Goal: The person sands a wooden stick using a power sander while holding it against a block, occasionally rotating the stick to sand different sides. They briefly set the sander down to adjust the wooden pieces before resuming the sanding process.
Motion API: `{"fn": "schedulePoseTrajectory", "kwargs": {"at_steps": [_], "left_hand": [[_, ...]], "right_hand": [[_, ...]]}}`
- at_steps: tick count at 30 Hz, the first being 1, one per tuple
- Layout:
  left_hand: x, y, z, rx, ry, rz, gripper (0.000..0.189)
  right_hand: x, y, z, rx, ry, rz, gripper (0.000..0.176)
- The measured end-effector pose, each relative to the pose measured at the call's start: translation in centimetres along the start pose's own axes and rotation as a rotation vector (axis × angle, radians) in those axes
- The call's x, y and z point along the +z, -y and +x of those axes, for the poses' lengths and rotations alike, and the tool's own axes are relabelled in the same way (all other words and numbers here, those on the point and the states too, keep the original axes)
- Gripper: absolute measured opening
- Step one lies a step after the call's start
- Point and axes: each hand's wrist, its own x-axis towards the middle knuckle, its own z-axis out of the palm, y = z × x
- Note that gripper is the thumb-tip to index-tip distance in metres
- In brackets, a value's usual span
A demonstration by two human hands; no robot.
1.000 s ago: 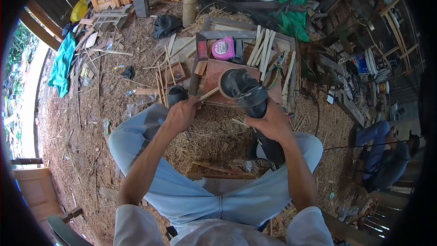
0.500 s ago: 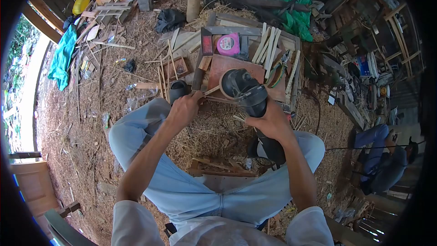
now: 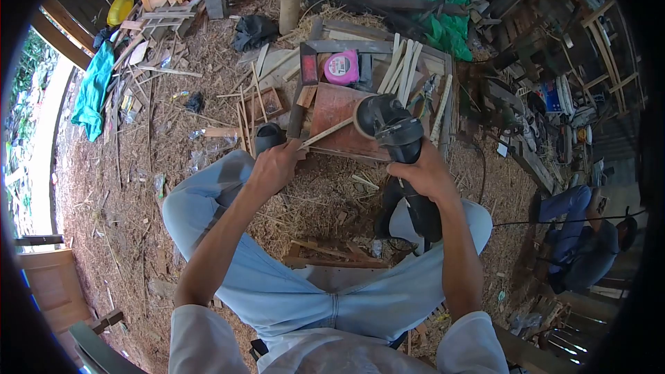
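My right hand [image 3: 424, 172] is wrapped round the dark body of an angle grinder [image 3: 400, 131], whose round sanding disc faces left. Pinched in my left hand [image 3: 276, 165] is the near end of a thin wooden strip [image 3: 328, 133]; its far end meets the edge of the disc. Beneath both lies a reddish board [image 3: 334, 109] on a low wooden work surface. A pink tape measure [image 3: 342, 67] rests just beyond the board. Several pale wooden strips [image 3: 402, 69] lie to the right of it.
A dark cup-shaped object [image 3: 269, 137] stands beside my left hand, near a small wooden box [image 3: 267, 104]. Shavings and offcuts cover the ground. A black cable [image 3: 483, 170] runs at the right, where another person [image 3: 589, 242] sits.
The grinder and my right hand have shifted right along the strip, uncovering more of it. My left hand has stayed nearly in place, still gripping the strip.
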Motion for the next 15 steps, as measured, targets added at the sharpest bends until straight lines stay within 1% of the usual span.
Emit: {"fn": "schedulePoseTrajectory", "kwargs": {"at_steps": [2, 3, 5, 6, 8, 9, 11, 12, 14, 15], "left_hand": [[0.2, 0.2, -0.1, 0.045, -0.078, -0.002, 0.013], [0.4, 0.8, -0.3, 0.047, -0.080, -0.004, 0.013], [0.6, 2.4, -1.0, -0.027, -0.026, 0.137, 0.014], [0.3, 2.1, -1.2, -0.028, -0.025, 0.140, 0.014], [-0.3, 1.6, -1.6, -0.092, 0.011, 0.087, 0.012], [-0.5, 1.2, -1.3, -0.088, 0.011, 0.088, 0.012], [-0.2, 0.1, -0.7, 0.009, -0.083, -0.006, 0.011], [0.0, -0.1, -0.3, 0.009, -0.084, -0.007, 0.011], [0.1, -0.4, 0.4, -0.034, -0.032, 0.019, 0.011], [0.2, -0.2, 0.5, -0.033, -0.031, 0.019, 0.011]], "right_hand": [[-0.3, -0.4, 0.2, 0.004, -0.041, -0.011, 0.066], [-0.6, -0.7, 0.2, 0.003, -0.043, -0.014, 0.066], [-0.7, -0.9, 0.3, 0.014, -0.064, -0.023, 0.066], [-0.8, -0.7, 0.3, 0.013, -0.063, -0.020, 0.066], [-1.0, -0.2, 0.1, 0.057, -0.058, -0.011, 0.068], [-0.9, -0.1, 0.0, 0.058, -0.062, -0.009, 0.068], [-0.4, 0.2, -0.3, -0.046, -0.052, -0.051, 0.069], [0.0, 0.3, -0.4, -0.046, -0.053, -0.052, 0.069], [1.0, 0.4, -0.5, -0.189, -0.024, 0.001, 0.071], [1.4, 0.4, -0.4, -0.188, -0.024, 0.002, 0.071]]}}
